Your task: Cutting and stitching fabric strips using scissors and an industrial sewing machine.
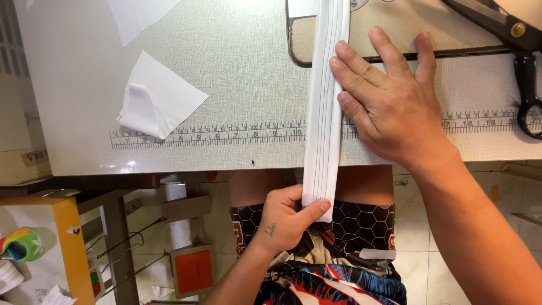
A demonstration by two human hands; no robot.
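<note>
A long white fabric strip [324,101], folded with several stitched ridges along its length, runs from the top centre of the frame down over the front edge of the pale textured bench [237,73] and hangs a little below it. The right hand [389,101] lies flat and open on the bench at centre right, palm down, its fingertips [340,49] pressing against the right edge of the strip; it grips nothing. The left hand [288,217], below the bench edge at lower centre, is closed on the strip's lower end, pinching it between thumb and fingers.

A printed ruler scale [209,135] runs across the bench near its front edge and passes under the strip. A folded white fabric scrap [158,96] lies at the upper left, well apart from the hands, with another white piece [138,17] at the top edge. A metal plate [305,39] is set into the bench just left of the strip at the top. Black-handled scissors [519,51] lie at the upper right.
</note>
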